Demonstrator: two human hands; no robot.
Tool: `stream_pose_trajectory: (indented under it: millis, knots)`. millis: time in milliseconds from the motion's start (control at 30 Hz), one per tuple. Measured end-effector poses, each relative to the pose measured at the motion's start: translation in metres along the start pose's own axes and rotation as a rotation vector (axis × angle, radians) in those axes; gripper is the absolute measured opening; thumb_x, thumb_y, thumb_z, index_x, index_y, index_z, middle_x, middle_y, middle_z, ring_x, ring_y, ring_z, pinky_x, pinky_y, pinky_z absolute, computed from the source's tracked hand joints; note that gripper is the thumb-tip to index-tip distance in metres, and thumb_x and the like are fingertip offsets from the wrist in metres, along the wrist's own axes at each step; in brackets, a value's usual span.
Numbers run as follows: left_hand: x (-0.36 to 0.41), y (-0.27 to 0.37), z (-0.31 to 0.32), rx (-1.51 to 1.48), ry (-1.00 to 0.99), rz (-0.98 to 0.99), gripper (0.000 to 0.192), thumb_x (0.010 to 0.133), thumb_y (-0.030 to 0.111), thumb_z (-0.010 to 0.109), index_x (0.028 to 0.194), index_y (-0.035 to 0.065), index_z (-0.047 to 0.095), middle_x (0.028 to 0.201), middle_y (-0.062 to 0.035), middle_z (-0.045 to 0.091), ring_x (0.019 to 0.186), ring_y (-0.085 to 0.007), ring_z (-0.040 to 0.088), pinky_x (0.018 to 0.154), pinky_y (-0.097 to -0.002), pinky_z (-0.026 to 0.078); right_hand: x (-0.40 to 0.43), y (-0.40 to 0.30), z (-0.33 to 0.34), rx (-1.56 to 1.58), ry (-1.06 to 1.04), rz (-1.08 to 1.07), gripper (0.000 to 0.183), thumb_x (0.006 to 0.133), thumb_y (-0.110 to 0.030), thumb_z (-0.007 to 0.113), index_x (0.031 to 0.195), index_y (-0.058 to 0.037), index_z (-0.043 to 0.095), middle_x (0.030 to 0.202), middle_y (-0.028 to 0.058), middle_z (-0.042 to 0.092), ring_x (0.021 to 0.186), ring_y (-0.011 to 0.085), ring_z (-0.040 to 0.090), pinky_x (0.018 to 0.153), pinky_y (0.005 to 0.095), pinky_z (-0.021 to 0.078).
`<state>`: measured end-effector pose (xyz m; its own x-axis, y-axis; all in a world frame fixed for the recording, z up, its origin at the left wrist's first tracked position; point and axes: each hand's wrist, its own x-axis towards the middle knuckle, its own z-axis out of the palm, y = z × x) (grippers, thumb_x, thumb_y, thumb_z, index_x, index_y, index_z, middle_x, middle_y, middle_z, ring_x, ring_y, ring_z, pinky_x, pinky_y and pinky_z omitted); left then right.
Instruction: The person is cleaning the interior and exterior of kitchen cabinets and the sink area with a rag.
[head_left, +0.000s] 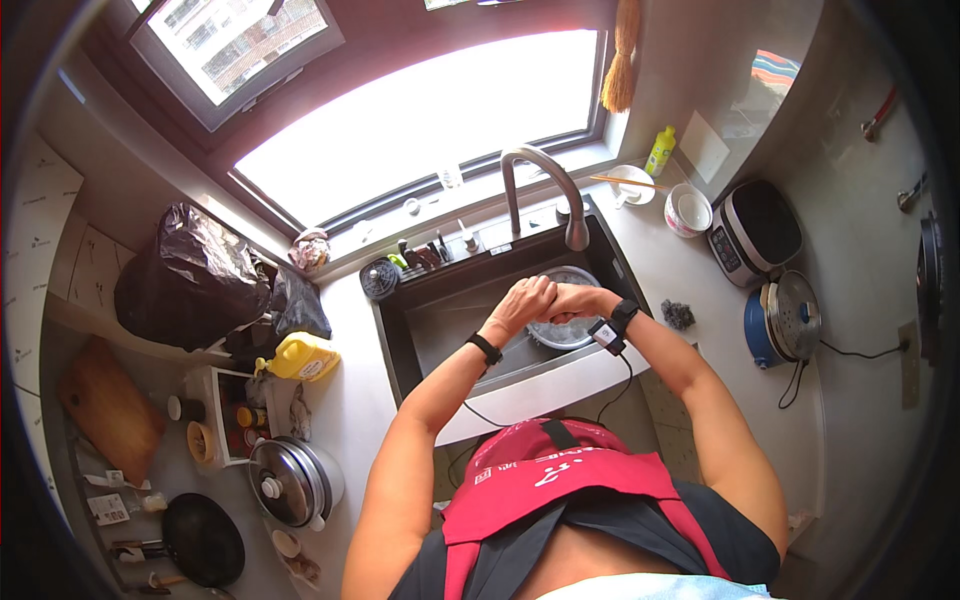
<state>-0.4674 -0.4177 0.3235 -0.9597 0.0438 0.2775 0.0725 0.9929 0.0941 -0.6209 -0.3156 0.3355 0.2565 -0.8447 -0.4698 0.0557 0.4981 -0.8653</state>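
My left hand (527, 301) and my right hand (574, 301) are pressed together over the sink, fingers curled. Whether something small is between them is hidden. Beneath them, a round basin (567, 346) stands in the right half of the dark sink (442, 341); what looks like water is in it. A curved metal faucet (577, 229) arches over the sink behind my hands, its spout beyond the right one. Each wrist wears a black band, and a small cabled device sits by the right one.
On the right counter are a dark scouring pad (678, 314), stacked bowls (687, 211), a yellow-green bottle (661, 151), a rice cooker (754, 232) and a blue electric pot (780, 322). Leftward stand a yellow jug (300, 357), a lidded pot (289, 484) and a black plastic bag (195, 277).
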Motion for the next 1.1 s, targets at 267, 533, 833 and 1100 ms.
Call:
stream_pose_trajectory:
  millis: [267, 533, 833, 1100]
  knots:
    - [-0.001, -0.005, 0.022, 0.211, 0.007, -0.188, 0.005, 0.082, 0.01, 0.061, 0.083, 0.005, 0.06, 0.071, -0.009, 0.065, 0.061, -0.0249, 0.07, 0.053, -0.0345, 0.055, 0.031, 0.014, 0.016, -0.964, 0.48, -0.034, 0.027, 0.072, -0.026, 0.069, 0.076, 0.0005, 0.065, 0.073, 0.022, 0.069, 0.071, 0.0363, 0.07, 0.061, 0.0427, 0.0527]
    - [0.004, -0.01, 0.03, 0.01, -0.13, -0.305, 0.007, 0.074, 0.012, 0.068, 0.072, 0.0054, 0.069, 0.067, -0.0159, 0.069, 0.066, -0.0285, 0.072, 0.057, -0.0377, 0.056, 0.037, 0.044, 0.015, -0.95, 0.707, -0.209, 0.034, 0.074, -0.026, 0.076, 0.093, -0.0012, 0.063, 0.09, 0.0239, 0.07, 0.087, 0.0414, 0.068, 0.072, 0.0493, 0.0551]
    - [0.003, -0.003, 0.028, -0.26, -0.226, -0.536, 0.01, 0.069, 0.008, 0.069, 0.077, 0.0026, 0.071, 0.079, -0.0197, 0.071, 0.079, -0.0359, 0.071, 0.069, -0.0443, 0.057, 0.039, 0.052, 0.019, -1.13, 0.733, -0.15, 0.028, 0.085, -0.02, 0.063, 0.1, 0.0002, 0.052, 0.084, 0.0249, 0.069, 0.083, 0.0419, 0.069, 0.07, 0.0513, 0.0556]
    - [-0.001, -0.006, 0.037, -0.425, -0.283, -0.73, 0.019, 0.067, 0.007, 0.07, 0.084, -0.0008, 0.07, 0.089, -0.0241, 0.07, 0.089, -0.0398, 0.069, 0.079, -0.0463, 0.057, 0.048, 0.061, 0.018, -1.309, 0.752, -0.231, 0.015, 0.088, -0.013, 0.056, 0.097, -0.0029, 0.05, 0.075, 0.0184, 0.069, 0.072, 0.0359, 0.071, 0.06, 0.045, 0.0564]
